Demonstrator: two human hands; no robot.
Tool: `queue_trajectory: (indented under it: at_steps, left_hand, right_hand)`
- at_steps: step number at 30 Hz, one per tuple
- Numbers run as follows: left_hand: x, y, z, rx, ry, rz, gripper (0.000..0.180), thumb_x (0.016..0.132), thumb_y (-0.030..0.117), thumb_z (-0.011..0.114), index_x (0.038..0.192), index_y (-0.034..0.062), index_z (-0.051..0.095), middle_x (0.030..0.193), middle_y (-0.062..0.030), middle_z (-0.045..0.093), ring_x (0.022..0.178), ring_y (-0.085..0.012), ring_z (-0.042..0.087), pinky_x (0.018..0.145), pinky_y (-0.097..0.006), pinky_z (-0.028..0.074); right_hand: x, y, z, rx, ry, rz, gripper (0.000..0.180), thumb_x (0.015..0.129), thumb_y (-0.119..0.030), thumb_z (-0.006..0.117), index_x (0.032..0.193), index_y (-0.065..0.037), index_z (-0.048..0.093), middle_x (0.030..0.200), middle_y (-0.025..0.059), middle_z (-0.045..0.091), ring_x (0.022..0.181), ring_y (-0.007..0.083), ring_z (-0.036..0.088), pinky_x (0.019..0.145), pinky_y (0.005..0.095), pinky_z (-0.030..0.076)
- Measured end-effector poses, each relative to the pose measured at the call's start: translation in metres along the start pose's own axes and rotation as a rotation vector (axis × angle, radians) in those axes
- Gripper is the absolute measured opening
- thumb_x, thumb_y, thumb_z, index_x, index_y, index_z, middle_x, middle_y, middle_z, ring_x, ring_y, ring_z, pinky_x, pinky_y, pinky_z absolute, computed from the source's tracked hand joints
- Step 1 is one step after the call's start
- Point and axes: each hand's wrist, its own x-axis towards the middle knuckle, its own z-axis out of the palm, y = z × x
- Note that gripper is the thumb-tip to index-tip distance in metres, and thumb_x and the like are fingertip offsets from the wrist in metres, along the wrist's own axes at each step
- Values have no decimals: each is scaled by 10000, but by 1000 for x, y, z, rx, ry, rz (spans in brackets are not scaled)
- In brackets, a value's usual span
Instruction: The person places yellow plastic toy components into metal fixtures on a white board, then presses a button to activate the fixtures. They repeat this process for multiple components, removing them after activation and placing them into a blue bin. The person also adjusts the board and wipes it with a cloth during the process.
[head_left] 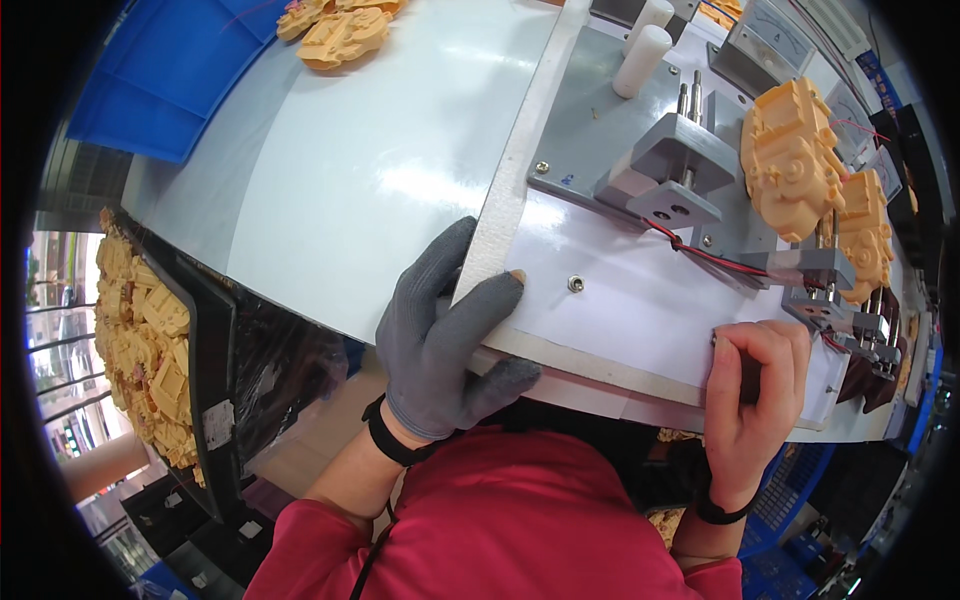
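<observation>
White board [622,325]: corner at spread left hand [440,345], edge beneath curled right hand [752,400], grip unclear

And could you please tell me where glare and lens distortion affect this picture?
In the head view, glare whitens patches of the tabletop, whose near edge looks bowed by the fisheye; black fills the corners; the far-left background looks partly washed out; the gloved left hand looks reasonably sharp.

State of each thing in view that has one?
White board: lying flat
Left hand: gloved, fingers spread over board corner
Right hand: bare, fingers curled; whether holding anything unclear
Two yellow parts at right: raised, mounted
Left gray fixture: no yellow part
Black bin: heaped full
Meter: reading unclear
</observation>
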Motion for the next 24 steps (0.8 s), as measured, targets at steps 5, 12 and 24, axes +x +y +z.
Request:
queue_trajectory:
  at_steps: [5, 12, 24]
  left_hand:
    - [0, -1, 1, -13, 12, 7, 581, 845, 563, 696, 1157, 74, 672, 1305, -316, 549, 1089, -420, 637, 857, -443, 571]
    - [0, -1, 0, -1, 11, 14, 576, 842, 552, 702, 1173, 83, 662, 1306, -315, 549, 1091, -422, 635, 859, -443, 569]
    - [0, 0, -2, -2, 1, 18, 553, 861, 498, 699, 1220, 85, 621, 1311, -305, 540, 1077, -427, 636, 856, -442, 567]
  right_hand:
    - [1, 0, 0, 6, -4, 21, 122, 819, -40, 716, 916, -60, 644, 855, 78, 564, 809, 255, 521, 735, 356, 395]
    - [1, 0, 0, 27, -7, 32, 120, 820, -42, 720, 915, -58, 648, 856, 76, 565, 813, 252, 523, 737, 354, 399]
    - [-1, 1, 1, 30, 36, -1, 201, 773, -73, 770, 947, -70, 670, 837, 66, 578, 797, 246, 533, 750, 362, 398]
